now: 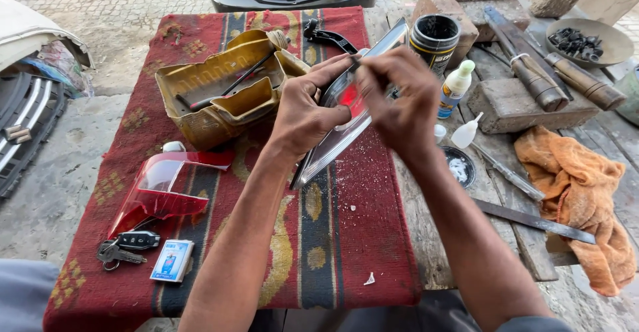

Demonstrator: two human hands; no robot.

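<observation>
Red rug (346, 239); both hands (303, 109) clasp lamp lens (333, 142).

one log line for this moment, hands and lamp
left hand: holds tail lamp | right hand: on lamp top, small tool pinched | lamp: tilted over red rug | near: glue bottle

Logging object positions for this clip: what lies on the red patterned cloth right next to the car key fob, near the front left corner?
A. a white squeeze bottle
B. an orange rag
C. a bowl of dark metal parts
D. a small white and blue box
D: the small white and blue box lies on the red patterned cloth right beside the car key fob; the orange rag lies far off on the wooden bench.
</observation>
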